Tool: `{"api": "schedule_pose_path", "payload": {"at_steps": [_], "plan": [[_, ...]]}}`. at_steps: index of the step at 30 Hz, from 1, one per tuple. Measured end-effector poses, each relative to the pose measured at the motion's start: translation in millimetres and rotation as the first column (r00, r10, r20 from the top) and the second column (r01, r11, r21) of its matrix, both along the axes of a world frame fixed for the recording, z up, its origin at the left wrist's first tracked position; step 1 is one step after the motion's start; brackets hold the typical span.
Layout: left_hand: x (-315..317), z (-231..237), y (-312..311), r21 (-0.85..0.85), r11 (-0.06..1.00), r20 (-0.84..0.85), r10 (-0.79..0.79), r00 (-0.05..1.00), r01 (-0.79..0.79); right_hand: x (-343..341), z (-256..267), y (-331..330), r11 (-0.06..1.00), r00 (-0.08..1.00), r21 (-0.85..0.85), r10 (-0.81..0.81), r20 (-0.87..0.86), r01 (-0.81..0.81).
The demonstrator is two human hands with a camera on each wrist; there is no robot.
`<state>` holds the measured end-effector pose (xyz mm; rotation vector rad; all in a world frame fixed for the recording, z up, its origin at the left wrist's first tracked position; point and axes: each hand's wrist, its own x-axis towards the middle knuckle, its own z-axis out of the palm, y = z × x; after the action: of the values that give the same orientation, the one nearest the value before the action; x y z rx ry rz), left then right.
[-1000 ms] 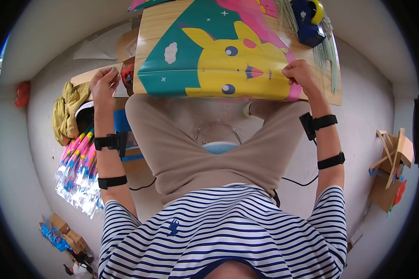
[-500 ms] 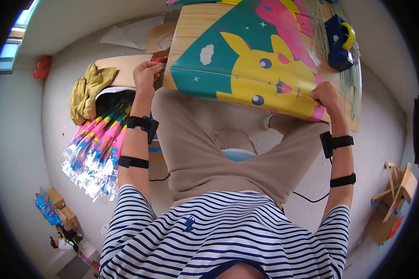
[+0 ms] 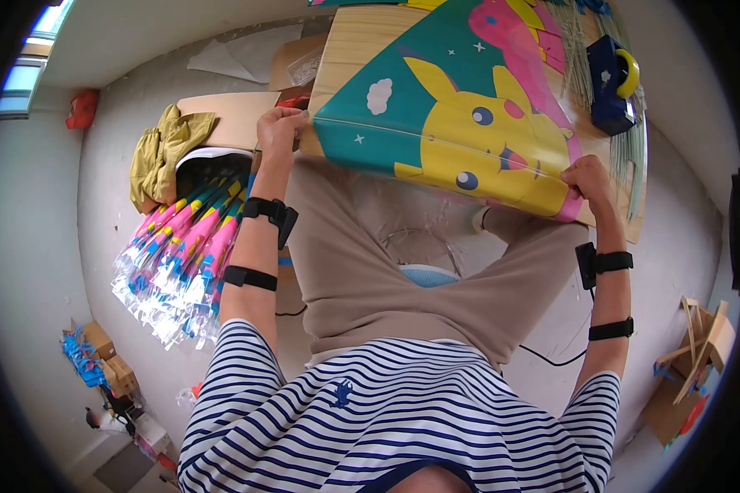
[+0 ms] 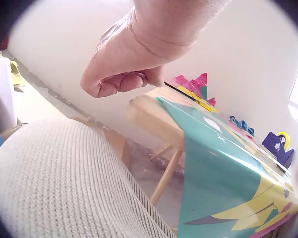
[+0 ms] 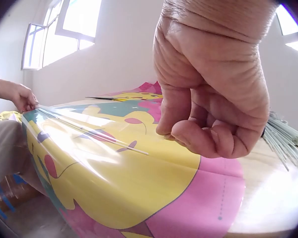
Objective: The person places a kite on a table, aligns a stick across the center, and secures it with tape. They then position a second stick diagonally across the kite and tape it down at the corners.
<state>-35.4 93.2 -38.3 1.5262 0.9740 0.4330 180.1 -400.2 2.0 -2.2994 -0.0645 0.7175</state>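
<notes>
A glossy plastic sheet (image 3: pixel 374 135) printed with a yellow cartoon character on green and pink drapes over the table's near edge. A thin whitish line, like a slender stick (image 5: pixel 92 131), runs across it. My left hand (image 3: pixel 279 131), fingers curled, is just beyond the green corner; in the right wrist view, its fingertips meet the end of this stick. My right hand (image 3: pixel 588 179) curls at the pink border, with thumb and index fingertip (image 5: pixel 165 130) together close over the sheet. I cannot tell what is between the right fingertips.
A blue tape dispenser (image 3: pixel 612 86) with a yellow roll and bundles of pale sticks (image 3: pixel 629 168) are on the right of the wooden table (image 3: pixel 349 41). At left hang bundled pink and clear plastic pieces (image 3: pixel 193 246), below an olive cloth (image 3: pixel 160 160). My knees are under the table edge.
The head view has swung, so the scene shifts right and down. My left hand has come closer to the green corner of the sheet; the right hand stays at the pink border.
</notes>
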Motion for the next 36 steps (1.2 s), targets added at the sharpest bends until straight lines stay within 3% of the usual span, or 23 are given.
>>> {"api": "schedule_pose_path", "payload": {"at_steps": [12,23,26,28,30,36], "plan": [[2.7,-10.4,4.7,-0.028,1.000,-0.013,-0.016,1.000,0.015,2.6,-0.9,0.5,1.000,1.000,-0.015,0.001,-0.016,-0.002],[4.6,-17.5,5.1,0.058,0.998,-0.038,0.004,0.999,-0.002,3.6,-5.7,-3.5,1.000,1.000,-0.012,0.008,0.006,-0.008],[2.7,-25.3,11.0,0.111,0.994,-0.056,-0.011,0.998,0.018,7.8,-8.2,-5.0,0.986,0.986,-0.010,0.167,0.026,-0.167],[3.6,-33.7,16.9,0.133,0.990,-0.055,-0.040,0.998,0.047,10.0,-17.3,-9.1,0.981,0.978,-0.081,0.181,0.101,-0.174],[4.1,-48.5,29.6,0.158,0.986,-0.029,-0.053,0.998,0.057,7.4,-15.6,-7.3,0.987,0.981,-0.036,0.159,0.108,-0.156],[4.8,-19.9,11.6,0.161,0.983,-0.112,-0.065,0.992,0.083,3.4,-10.2,0.6,0.998,0.997,0.013,0.054,0.051,-0.054]]}}
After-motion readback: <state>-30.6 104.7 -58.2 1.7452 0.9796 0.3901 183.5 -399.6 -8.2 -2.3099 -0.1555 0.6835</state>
